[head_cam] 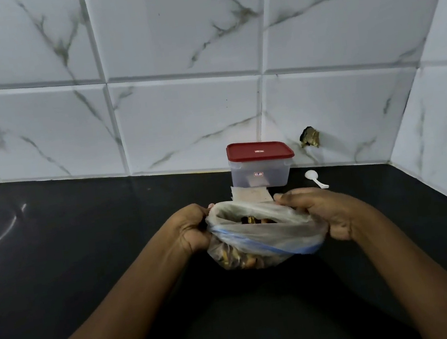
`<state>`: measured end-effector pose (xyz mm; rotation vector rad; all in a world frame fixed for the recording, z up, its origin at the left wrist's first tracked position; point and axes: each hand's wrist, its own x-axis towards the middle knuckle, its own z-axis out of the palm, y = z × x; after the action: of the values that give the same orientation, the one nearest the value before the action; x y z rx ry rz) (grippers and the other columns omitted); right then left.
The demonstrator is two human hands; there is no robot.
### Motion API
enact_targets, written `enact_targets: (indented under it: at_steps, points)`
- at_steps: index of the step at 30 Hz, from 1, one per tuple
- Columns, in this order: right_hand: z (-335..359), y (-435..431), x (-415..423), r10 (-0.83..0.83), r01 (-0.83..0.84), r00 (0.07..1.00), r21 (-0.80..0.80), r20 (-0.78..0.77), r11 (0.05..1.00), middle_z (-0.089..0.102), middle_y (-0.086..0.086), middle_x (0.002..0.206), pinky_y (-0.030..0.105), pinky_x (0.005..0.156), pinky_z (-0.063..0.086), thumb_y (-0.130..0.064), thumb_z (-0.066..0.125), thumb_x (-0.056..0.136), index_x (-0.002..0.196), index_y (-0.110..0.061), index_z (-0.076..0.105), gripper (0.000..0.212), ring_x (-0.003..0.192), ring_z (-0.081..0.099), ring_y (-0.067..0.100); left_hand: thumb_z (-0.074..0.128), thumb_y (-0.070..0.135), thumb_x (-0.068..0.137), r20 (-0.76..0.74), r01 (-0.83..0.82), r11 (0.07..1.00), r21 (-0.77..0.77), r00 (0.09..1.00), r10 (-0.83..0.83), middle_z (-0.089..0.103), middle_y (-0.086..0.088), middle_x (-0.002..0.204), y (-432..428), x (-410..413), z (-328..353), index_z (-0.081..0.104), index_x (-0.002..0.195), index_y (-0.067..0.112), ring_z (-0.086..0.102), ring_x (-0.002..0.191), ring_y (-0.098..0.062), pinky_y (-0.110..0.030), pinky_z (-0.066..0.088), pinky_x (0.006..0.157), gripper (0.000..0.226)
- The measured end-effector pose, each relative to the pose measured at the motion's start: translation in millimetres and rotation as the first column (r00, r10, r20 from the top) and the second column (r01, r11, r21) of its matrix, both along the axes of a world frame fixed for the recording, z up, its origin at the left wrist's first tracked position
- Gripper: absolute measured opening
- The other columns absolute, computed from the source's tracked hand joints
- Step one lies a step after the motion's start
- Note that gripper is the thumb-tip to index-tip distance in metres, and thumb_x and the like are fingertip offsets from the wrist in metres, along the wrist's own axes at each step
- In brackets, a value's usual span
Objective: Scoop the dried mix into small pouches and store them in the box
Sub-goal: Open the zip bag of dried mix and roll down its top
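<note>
Dried mix (235,258), brown and chunky, fills the bottom of a clear plastic zip bag with a blue seal strip (279,233). A few more pieces show through the bag's open mouth.

From the head camera I see the bag held between both hands over the glossy black countertop (88,272). I cannot tell whether its base rests on the surface.

My left hand (191,227) grips the left edge of the mouth. Its fingers are curled tight into the plastic and the thumb tip (210,206) shows at the rim. My right hand (323,213) grips the right edge. Its thumb (280,196) lies along the top of the rim, and the other fingers are curled under the bunched plastic, so I cannot see their tips. The two grips hold the mouth stretched wide, with the mix lying below and between the two sets of fingers, touching neither.

Just behind the bag lies a stack of small pale pouches (251,194), partly hidden by the bag's rim. Behind them stands a clear rectangular plastic box with a red lid (261,171), with the lid on. Right of the box, apart from it, a small white plastic spoon (315,178) lies on the counter.

White marble-veined wall tiles (181,118) back the counter, with a ragged hole (310,137) above the spoon.
</note>
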<state>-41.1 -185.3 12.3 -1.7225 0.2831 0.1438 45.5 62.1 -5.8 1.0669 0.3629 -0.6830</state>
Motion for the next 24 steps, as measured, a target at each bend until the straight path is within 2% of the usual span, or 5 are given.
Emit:
enact_targets:
  at_steps: [10,15,18,22,24]
  points:
    - [6,2,3,-0.15,0.123,0.988,0.47,0.021,0.874,0.072,0.014,0.082,0.043,0.076,0.063,-0.006,0.072,0.083,0.084,-0.009,0.07,0.004,0.076,0.069,0.029,0.066,0.038,0.1,0.272,0.354,0.848,0.395,0.836,-0.476,0.075,-0.021,0.117,12,-5,8,0.074,0.122,0.002,0.072,0.085,-0.026,-0.037,0.059,0.079,0.043]
    - [-2,-7,0,-0.012,0.068,0.992,-0.464,0.123,0.883,0.071,0.011,0.086,0.033,0.07,0.044,-0.019,0.062,0.103,0.095,-0.007,0.073,0.018,0.076,0.06,0.018,0.072,0.035,0.096,0.414,0.219,0.873,0.435,0.813,-0.41,0.076,-0.015,0.097,17,3,6,0.075,0.113,0.001,0.073,0.075,-0.023,-0.032,0.058,0.066,0.038]
    - [2,-4,-4,0.094,0.044,0.977,-0.62,0.189,0.783,0.07,0.006,0.084,0.036,0.072,0.045,-0.055,0.054,0.103,0.095,-0.017,0.074,0.043,0.076,0.062,0.016,0.067,0.043,0.098,0.46,0.227,0.822,0.523,0.737,-0.496,0.074,-0.009,0.094,21,0,15,0.073,0.109,0.007,0.071,0.072,-0.017,-0.026,0.055,0.059,0.038]
    - [2,0,-6,0.203,-0.028,0.968,-0.742,0.147,0.67,0.075,-0.004,0.089,0.041,0.08,0.054,-0.055,0.064,0.096,0.086,-0.027,0.074,0.031,0.086,0.071,0.017,0.059,0.071,0.092,0.204,0.133,0.299,0.945,0.475,-0.856,0.072,-0.01,0.1,37,5,18,0.063,0.115,0.01,0.068,0.071,-0.027,-0.028,0.05,0.059,0.065]
    - [4,0,-3,0.2,0.01,0.965,-0.785,0.171,0.62,0.073,0.002,0.083,0.038,0.069,0.048,-0.047,0.064,0.098,0.082,-0.021,0.072,0.031,0.079,0.068,0.022,0.067,0.058,0.094,0.245,0.177,0.362,0.915,0.47,-0.848,0.07,-0.013,0.087,41,7,18,0.064,0.116,0.009,0.06,0.055,-0.022,-0.028,0.044,0.048,0.054]
